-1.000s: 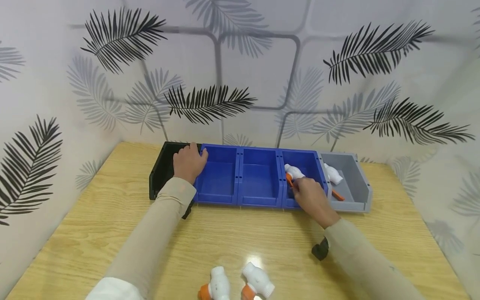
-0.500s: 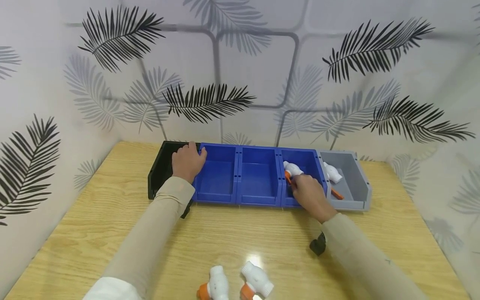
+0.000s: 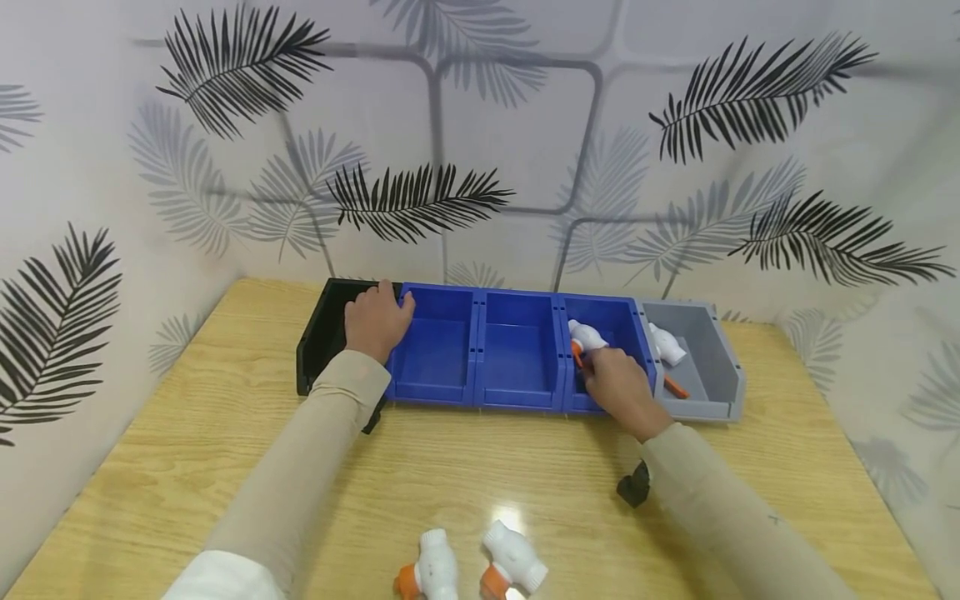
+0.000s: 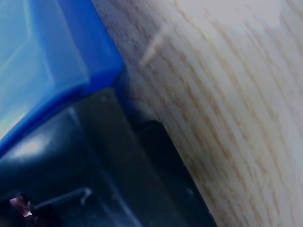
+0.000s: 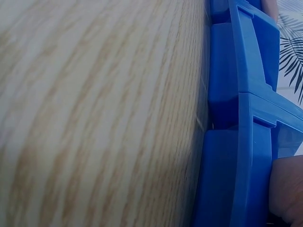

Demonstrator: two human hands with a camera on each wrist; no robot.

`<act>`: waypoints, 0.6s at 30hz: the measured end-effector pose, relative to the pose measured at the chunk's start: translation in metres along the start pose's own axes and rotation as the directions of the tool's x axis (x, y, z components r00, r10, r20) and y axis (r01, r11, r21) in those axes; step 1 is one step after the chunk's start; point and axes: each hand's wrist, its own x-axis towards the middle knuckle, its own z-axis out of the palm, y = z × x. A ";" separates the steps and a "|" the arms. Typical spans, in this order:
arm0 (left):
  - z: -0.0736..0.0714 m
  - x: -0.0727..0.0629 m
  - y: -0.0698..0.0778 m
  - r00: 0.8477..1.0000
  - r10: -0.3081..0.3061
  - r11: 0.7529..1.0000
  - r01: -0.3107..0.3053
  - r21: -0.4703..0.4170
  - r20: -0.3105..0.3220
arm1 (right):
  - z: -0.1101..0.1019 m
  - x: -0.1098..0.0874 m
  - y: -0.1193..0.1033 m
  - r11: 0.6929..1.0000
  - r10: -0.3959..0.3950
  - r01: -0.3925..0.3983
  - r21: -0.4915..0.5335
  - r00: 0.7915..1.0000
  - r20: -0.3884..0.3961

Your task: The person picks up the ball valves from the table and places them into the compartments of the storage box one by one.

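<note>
My right hand (image 3: pixel 618 387) reaches into the rightmost blue bin (image 3: pixel 600 307), its curled fingers at the orange lever of a white plastic ball valve (image 3: pixel 587 335). Its fingertips are partly hidden behind the hand, and in the right wrist view only part of the hand (image 5: pixel 288 191) shows beside a blue bin wall. My left hand (image 3: pixel 377 321) lies over the wall where the black bin (image 3: pixel 318 346) meets the leftmost blue bin (image 3: pixel 433 354). The left thumb points toward the blue side. The other left fingers bend out of sight, and I cannot tell whether they grip anything.
A grey bin (image 3: pixel 701 358) ends the row at the right, with another white valve (image 3: pixel 666 344) and its orange lever inside. Two more valves, a left one (image 3: pixel 437 567) and a right one (image 3: pixel 515 557), lie at the near edge of the wooden table (image 3: pixel 450 467). A patterned wall rises behind.
</note>
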 end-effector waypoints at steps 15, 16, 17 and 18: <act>-0.003 -0.001 0.001 1.000 0.001 1.000 -0.001 0.003 0.014 | 0.000 0.003 -0.004 0.997 0.082 -0.081 -0.019 0.995 0.050; -0.003 -0.001 0.001 1.000 0.002 1.000 -0.002 0.003 0.014 | 0.000 0.003 -0.004 0.996 0.085 -0.084 -0.024 0.995 0.050; -0.002 -0.001 0.001 1.000 0.003 1.000 -0.003 0.002 0.012 | -0.001 0.003 -0.005 0.996 0.087 -0.085 -0.031 0.995 0.050; -0.002 -0.001 0.001 1.000 0.004 1.000 -0.004 0.002 0.012 | 0.000 0.003 -0.005 0.996 0.087 -0.085 -0.034 0.995 0.054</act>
